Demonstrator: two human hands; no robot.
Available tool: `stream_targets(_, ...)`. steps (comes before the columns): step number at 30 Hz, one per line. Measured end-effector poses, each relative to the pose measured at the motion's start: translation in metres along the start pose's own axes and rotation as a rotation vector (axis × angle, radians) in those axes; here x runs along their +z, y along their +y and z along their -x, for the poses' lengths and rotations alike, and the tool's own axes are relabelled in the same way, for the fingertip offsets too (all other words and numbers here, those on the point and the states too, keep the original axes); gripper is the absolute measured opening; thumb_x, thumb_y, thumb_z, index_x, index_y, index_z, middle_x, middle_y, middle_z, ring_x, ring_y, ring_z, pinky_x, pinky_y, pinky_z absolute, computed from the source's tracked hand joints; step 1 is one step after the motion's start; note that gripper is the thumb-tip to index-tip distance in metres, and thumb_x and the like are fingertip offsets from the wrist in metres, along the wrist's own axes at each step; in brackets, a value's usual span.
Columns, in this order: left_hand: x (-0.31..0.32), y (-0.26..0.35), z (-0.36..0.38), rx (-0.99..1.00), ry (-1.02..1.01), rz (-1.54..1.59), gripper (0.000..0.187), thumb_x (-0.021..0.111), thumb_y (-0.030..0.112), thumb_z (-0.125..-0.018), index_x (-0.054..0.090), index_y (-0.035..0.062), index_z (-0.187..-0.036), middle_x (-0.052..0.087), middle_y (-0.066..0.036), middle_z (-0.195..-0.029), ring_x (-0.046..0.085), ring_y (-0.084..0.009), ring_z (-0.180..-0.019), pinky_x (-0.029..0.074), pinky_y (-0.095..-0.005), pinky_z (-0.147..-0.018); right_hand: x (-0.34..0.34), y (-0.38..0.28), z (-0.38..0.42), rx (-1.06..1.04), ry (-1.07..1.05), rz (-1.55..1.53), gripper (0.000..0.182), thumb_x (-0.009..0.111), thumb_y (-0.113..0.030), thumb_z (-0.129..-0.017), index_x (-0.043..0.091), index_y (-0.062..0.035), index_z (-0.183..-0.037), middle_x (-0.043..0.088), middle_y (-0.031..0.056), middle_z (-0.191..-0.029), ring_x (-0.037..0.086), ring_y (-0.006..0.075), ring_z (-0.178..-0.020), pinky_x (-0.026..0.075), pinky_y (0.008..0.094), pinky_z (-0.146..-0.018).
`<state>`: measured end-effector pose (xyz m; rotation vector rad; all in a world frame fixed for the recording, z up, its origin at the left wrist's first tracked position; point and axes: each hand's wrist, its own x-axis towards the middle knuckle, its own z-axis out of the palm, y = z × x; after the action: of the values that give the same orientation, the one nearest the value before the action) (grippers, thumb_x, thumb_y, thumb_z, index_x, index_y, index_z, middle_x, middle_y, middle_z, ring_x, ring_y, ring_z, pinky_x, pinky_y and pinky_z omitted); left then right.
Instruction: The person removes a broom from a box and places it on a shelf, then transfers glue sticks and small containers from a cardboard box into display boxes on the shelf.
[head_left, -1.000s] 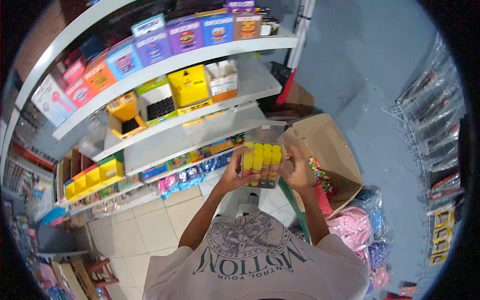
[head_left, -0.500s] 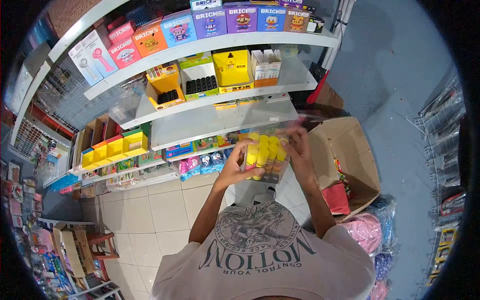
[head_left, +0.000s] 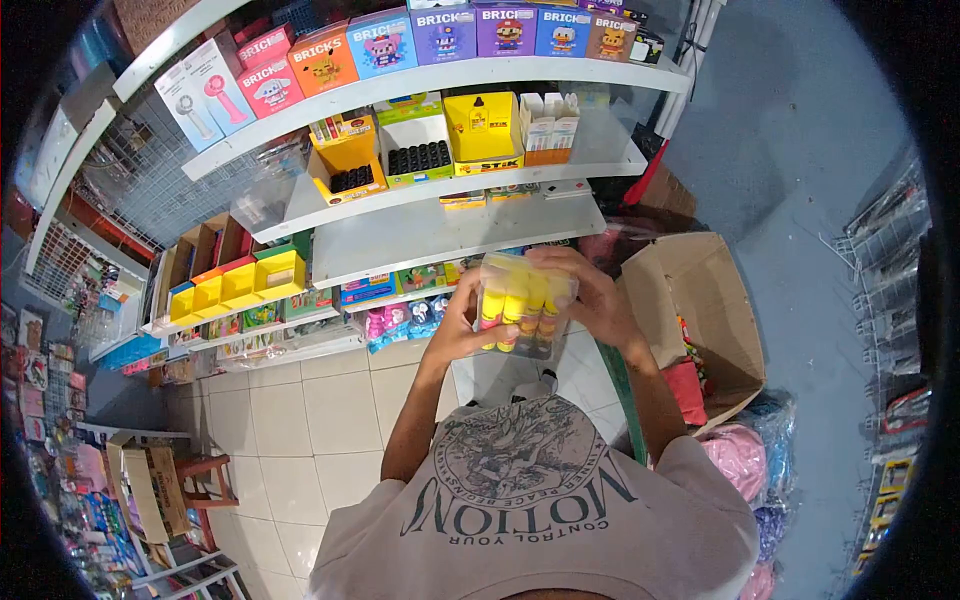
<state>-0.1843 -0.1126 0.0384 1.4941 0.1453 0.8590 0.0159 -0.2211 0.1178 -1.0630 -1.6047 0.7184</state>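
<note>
Held in front of my chest is a clear plastic box [head_left: 518,340] packed with several yellow-capped tubes [head_left: 515,288], their lower parts pink and orange. My left hand [head_left: 462,325] grips its left side, thumb across the front and fingers behind. On the opposite side, my right hand [head_left: 592,300] is wrapped round the upper right corner, its fingers bent over the top edge. A see-through top panel [head_left: 505,268] covers the yellow caps.
Shelves ahead carry BRICKS boxes [head_left: 445,35], a yellow STIK display box [head_left: 485,135] and trays of black-capped items [head_left: 420,158]. Yellow bins [head_left: 240,285] sit lower left. To my right stands an open cardboard carton [head_left: 735,320], with wrapped pink goods [head_left: 737,460] beside it.
My right hand has moved from the box's right side, blurred, to over its top edge. The clear top panel now lies over the caps. The view has shifted slightly.
</note>
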Motion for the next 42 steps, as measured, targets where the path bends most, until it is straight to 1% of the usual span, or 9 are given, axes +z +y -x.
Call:
stream_targets(8,-0.009,0.0,0.011,-0.026,0.015,0.006,0.077,0.083,0.007,-0.071,0.039,0.0078,-0.135,0.05,-0.008,-0.129,0.048,-0.0193,-0.122,0.038,-0.0338,-0.101,0.025,0.012,-0.001,0.05,0.09,-0.1,0.038,0.064,-0.012,-0.09,0.055,-0.0074,-0.126,0.049,0.0106,-0.132,0.044,0.0237,-0.128,0.04,0.0358,-0.104)
stream_targets(17,-0.017,0.0,0.027,-0.01,0.082,-0.003,0.08,0.082,0.003,-0.071,0.037,0.009,-0.137,0.048,-0.009,-0.131,0.045,-0.0201,-0.124,0.036,-0.0344,-0.104,0.051,0.021,-0.002,0.028,0.144,-0.033,0.031,0.061,-0.01,-0.09,0.06,-0.0062,-0.121,0.05,0.0113,-0.13,0.045,0.0243,-0.126,0.037,0.0368,-0.106)
stream_targets(26,-0.018,0.001,0.042,-0.053,0.11,-0.004,0.081,0.083,0.004,-0.07,0.036,0.0095,-0.137,0.048,-0.008,-0.132,0.044,-0.0201,-0.126,0.036,-0.0352,-0.104,0.061,0.032,0.008,0.03,0.096,-0.003,0.034,0.063,-0.018,-0.089,0.063,-0.0086,-0.122,0.05,0.0118,-0.131,0.045,0.0253,-0.127,0.039,0.0386,-0.104)
stream_targets(29,-0.019,0.004,0.045,-0.051,0.105,0.012,0.082,0.083,0.005,-0.069,0.036,0.0096,-0.136,0.047,-0.008,-0.133,0.043,-0.02,-0.127,0.036,-0.0355,-0.105,0.063,0.028,0.011,0.046,0.08,-0.049,0.033,0.06,-0.009,-0.088,0.062,-0.002,-0.12,0.052,0.0141,-0.128,0.045,0.0278,-0.125,0.032,0.0392,-0.107)
stream_targets(31,-0.021,0.006,0.047,-0.049,0.104,-0.007,0.082,0.083,0.004,-0.069,0.036,0.0099,-0.136,0.047,-0.008,-0.133,0.043,-0.02,-0.127,0.036,-0.0353,-0.105,0.062,0.028,0.013,0.021,0.03,0.003,0.033,0.06,-0.01,-0.087,0.063,-0.0029,-0.12,0.051,0.0142,-0.129,0.044,0.028,-0.126,0.032,0.0398,-0.107)
stream_targets(34,-0.026,0.003,0.053,-0.05,0.094,-0.064,0.088,0.083,0.003,-0.068,0.031,0.0117,-0.138,0.047,-0.009,-0.133,0.043,-0.0221,-0.128,0.038,-0.0363,-0.104,0.064,0.031,0.012,0.022,-0.027,0.005,0.034,0.061,-0.011,-0.086,0.064,-0.0049,-0.119,0.049,0.0142,-0.132,0.041,0.0285,-0.128,0.031,0.0407,-0.108)
stream_targets(38,-0.028,0.002,0.059,-0.006,0.135,0.083,0.102,0.083,0.005,-0.068,0.017,0.0174,-0.145,0.042,-0.018,-0.136,0.043,-0.0289,-0.127,0.038,-0.0415,-0.104,0.065,0.033,0.007,0.021,-0.108,0.017,0.038,0.063,-0.019,-0.086,0.063,-0.0117,-0.123,0.048,0.0121,-0.134,0.042,0.0288,-0.13,0.031,0.0431,-0.11)
stream_targets(41,-0.032,0.007,0.067,-0.026,0.178,0.056,0.109,0.082,0.006,-0.069,0.009,0.0198,-0.148,0.039,-0.02,-0.139,0.042,-0.0306,-0.129,0.037,-0.0426,-0.105,0.071,0.027,-0.003,-0.04,-0.166,0.093,0.045,0.07,-0.021,-0.081,0.062,-0.0116,-0.124,0.046,0.0128,-0.136,0.041,0.0301,-0.13,0.031,0.0442,-0.11)
stream_targets(42,-0.033,0.011,0.07,-0.06,0.194,0.032,0.11,0.082,0.006,-0.07,0.007,0.0197,-0.149,0.038,-0.021,-0.14,0.041,-0.0312,-0.13,0.036,-0.043,-0.105,0.075,0.023,-0.006,-0.059,-0.166,0.123,0.053,0.077,-0.024,-0.075,0.061,-0.012,-0.124,0.044,0.0129,-0.137,0.041,0.031,-0.13,0.031,0.0447,-0.11)
